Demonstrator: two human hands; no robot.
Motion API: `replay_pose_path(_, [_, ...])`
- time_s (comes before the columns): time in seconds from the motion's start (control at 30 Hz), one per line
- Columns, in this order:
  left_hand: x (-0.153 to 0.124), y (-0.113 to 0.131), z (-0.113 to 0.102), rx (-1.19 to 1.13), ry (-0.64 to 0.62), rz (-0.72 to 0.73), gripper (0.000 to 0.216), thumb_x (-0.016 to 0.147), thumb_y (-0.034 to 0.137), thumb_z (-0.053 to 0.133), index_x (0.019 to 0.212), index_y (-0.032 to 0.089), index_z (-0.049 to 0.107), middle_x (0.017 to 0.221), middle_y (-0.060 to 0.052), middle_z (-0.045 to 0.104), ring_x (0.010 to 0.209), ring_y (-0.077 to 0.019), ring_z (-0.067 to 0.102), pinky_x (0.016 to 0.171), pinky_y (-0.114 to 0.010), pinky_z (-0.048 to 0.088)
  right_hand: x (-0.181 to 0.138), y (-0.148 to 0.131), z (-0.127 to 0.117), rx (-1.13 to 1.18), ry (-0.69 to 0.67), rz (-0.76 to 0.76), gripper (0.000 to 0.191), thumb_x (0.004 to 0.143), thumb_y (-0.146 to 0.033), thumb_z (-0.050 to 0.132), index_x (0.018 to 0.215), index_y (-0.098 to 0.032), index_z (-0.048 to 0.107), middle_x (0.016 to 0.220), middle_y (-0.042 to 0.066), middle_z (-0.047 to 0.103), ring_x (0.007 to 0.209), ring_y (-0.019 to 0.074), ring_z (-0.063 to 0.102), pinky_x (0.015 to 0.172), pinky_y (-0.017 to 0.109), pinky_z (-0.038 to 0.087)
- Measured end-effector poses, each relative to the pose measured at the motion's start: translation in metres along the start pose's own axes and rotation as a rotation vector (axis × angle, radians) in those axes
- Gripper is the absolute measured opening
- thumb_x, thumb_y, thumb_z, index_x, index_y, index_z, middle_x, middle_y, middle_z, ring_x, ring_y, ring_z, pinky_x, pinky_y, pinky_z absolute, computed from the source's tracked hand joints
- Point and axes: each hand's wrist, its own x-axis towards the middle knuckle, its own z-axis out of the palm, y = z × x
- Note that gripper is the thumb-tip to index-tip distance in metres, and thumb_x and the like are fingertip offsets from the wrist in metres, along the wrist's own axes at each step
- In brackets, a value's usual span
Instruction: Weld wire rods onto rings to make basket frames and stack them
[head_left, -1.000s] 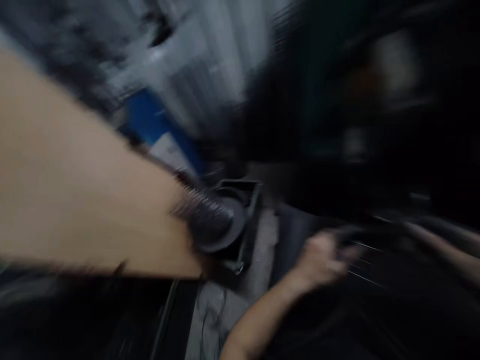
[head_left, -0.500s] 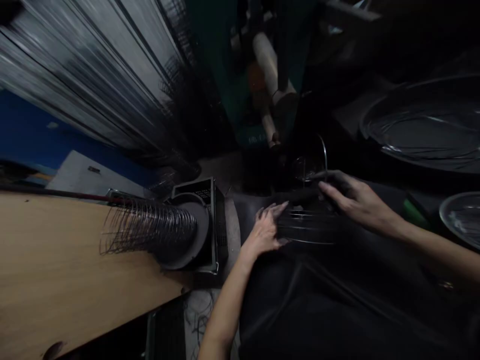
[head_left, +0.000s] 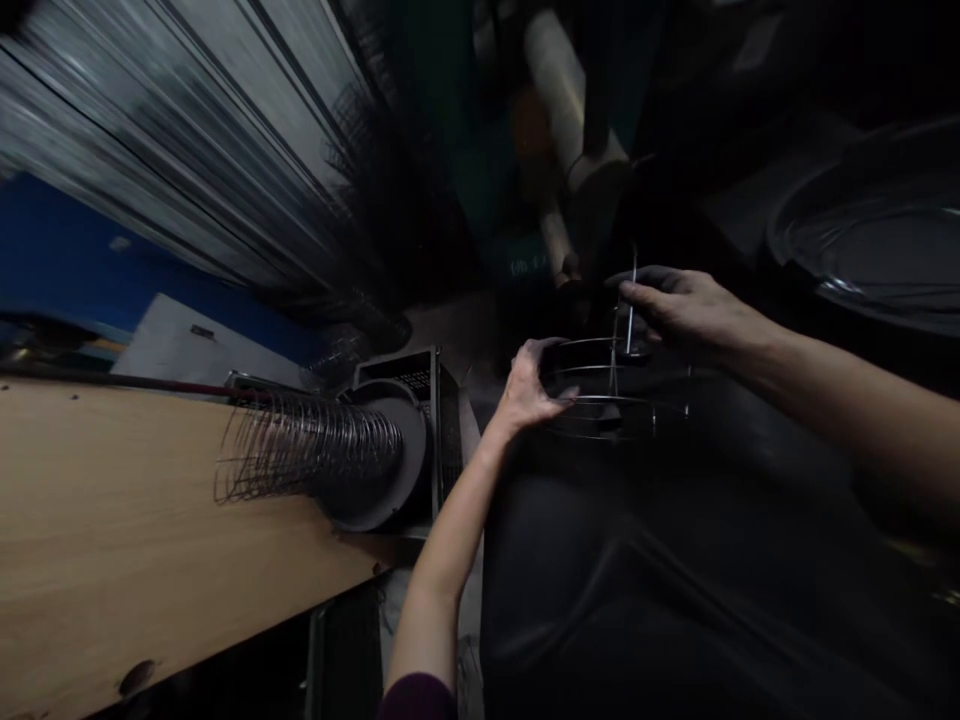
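A small cage of thin wire rings joined by upright wires (head_left: pixel 615 385) sits in front of me above my dark lap. My left hand (head_left: pixel 529 385) curls around the cage's left side, fingers over the upper rings. My right hand (head_left: pixel 675 310) pinches a thin upright wire (head_left: pixel 630 315) at the top of the cage. Part of the cage's lower side is lost against the dark cloth. To the left, a coil of stacked wire rings (head_left: pixel 311 450) lies on a round dark holder (head_left: pixel 382 480).
The holder stands at the end of a wooden tabletop (head_left: pixel 127 490). Bundled long metal rods (head_left: pixel 187 130) fill the upper left, beside a blue wall. A large round metal dish (head_left: pixel 877 235) sits at the upper right. Dark cloth (head_left: pixel 637 620) covers my lap.
The view has steadied since the blurred oldest frame. The wire cage has risen and now shows its rings and uprights, and both hands have moved up with it.
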Motion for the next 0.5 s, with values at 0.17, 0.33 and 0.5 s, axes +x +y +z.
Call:
replay_pose_path(0.17, [0.014,0.002,0.004,0.122,0.044,0.030,0.061,0.064,0.032,0.075,0.118,0.019,0.048,0.107,-0.009,0.054,0.103,-0.0289,0.054,0.093,-0.048,0.047,0.017,-0.025,0.008,0.030,-0.016,-0.018,0.018,0.096,-0.016,0.048,0.109,-0.011,0.059,0.048,-0.007,0.043,0.035,0.0041,0.034,0.036,0.016,0.023])
replay_pose_path(0.33, [0.030,-0.003,0.009,0.066,0.155,0.079,0.068,0.066,0.031,0.075,0.125,0.022,0.041,0.114,-0.009,0.054,0.104,-0.0252,0.056,0.092,-0.044,0.049,0.029,-0.043,0.017,0.030,0.004,0.011,0.014,0.094,-0.015,0.049,0.103,-0.012,0.060,0.047,-0.007,0.045,0.034,0.0043,0.035,0.035,0.015,0.026])
replay_pose_path(0.5, [0.042,-0.019,0.012,-0.005,0.238,0.049,0.073,0.064,0.029,0.078,0.122,0.023,0.034,0.110,-0.006,0.052,0.096,-0.0200,0.058,0.085,-0.038,0.052,0.050,-0.041,0.016,-0.033,-0.006,0.018,0.010,0.092,-0.017,0.051,0.099,-0.015,0.059,0.046,-0.006,0.046,0.033,0.0066,0.038,0.032,0.015,0.027])
